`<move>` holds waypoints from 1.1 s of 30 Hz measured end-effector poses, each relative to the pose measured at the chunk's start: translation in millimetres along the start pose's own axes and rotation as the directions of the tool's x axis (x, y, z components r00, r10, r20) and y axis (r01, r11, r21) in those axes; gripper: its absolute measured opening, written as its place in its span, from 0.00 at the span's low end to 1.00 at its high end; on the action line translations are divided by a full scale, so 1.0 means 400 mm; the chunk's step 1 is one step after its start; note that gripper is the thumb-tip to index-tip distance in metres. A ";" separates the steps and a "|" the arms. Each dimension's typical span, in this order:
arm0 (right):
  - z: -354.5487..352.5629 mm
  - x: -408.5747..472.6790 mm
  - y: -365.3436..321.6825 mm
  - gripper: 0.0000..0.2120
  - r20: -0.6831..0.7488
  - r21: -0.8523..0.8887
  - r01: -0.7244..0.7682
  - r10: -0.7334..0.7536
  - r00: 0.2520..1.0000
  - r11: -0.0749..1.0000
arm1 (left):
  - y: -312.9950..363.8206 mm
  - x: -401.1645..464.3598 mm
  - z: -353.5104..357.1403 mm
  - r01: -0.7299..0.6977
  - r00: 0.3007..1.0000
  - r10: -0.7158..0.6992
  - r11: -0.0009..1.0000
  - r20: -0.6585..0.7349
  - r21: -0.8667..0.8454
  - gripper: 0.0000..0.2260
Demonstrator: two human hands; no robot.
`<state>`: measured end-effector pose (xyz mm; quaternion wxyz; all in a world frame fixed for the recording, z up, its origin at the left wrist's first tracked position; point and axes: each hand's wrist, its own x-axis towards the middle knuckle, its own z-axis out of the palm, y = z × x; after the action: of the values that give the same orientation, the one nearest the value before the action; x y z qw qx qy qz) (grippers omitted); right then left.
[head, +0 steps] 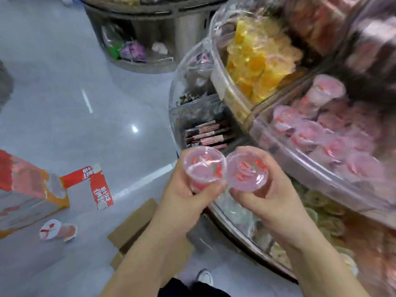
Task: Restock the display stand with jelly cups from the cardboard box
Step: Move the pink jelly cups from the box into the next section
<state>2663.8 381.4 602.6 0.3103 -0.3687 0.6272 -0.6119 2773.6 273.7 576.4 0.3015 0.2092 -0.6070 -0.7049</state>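
Note:
My left hand (184,196) grips a pink jelly cup (203,166) with a clear lid and red print. My right hand (270,198) grips a second pink jelly cup (247,171) right beside the first; the two rims nearly touch. Both cups are held just left of the display stand, in front of its clear bin (300,159) filled with several pink jelly cups (325,133). The brown cardboard box (132,228) lies on the floor below my left forearm, mostly hidden by my arms.
A bin of yellow jelly packs (257,61) sits above the pink one. Lower stand shelves hold dark snack packs (205,133). On the grey floor lie a red-orange carton (27,189) and a fallen pink cup (57,229). Another round stand (139,35) stands farther back.

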 end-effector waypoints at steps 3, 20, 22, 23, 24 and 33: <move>-0.094 -0.047 -0.055 0.23 -0.170 -0.048 0.042 -0.049 0.984 0.998 | 0.046 0.039 0.100 -0.102 0.989 0.090 0.990 0.118 0.093 0.20; -0.381 0.046 -0.073 0.24 -0.668 -0.167 -0.239 0.068 0.741 0.956 | 0.093 0.338 0.299 -0.274 0.815 0.022 0.895 0.579 0.352 0.24; -0.391 0.086 -0.067 0.25 -0.669 -0.170 -0.232 0.060 0.740 0.958 | 0.088 0.364 0.300 -0.259 0.807 -0.004 0.896 0.591 0.360 0.23; -0.395 0.105 -0.066 0.26 -0.664 -0.176 -0.223 0.052 0.746 0.959 | 0.084 0.375 0.303 -0.255 0.801 -0.012 0.898 0.599 0.359 0.23; -0.397 0.123 -0.065 0.26 -0.658 -0.193 -0.226 0.045 0.751 0.955 | 0.081 0.384 0.305 -0.242 0.797 -0.020 0.905 0.603 0.350 0.24; -0.413 0.170 -0.032 0.25 -0.680 -0.349 -0.350 0.022 0.733 0.870 | 0.085 0.436 0.317 -0.361 0.747 0.066 0.876 0.662 0.319 0.23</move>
<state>2489.5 413.3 629.2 0.0369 -0.1256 0.8549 -0.5021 2568.1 245.1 644.3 0.1070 -0.0521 -0.8317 -0.5423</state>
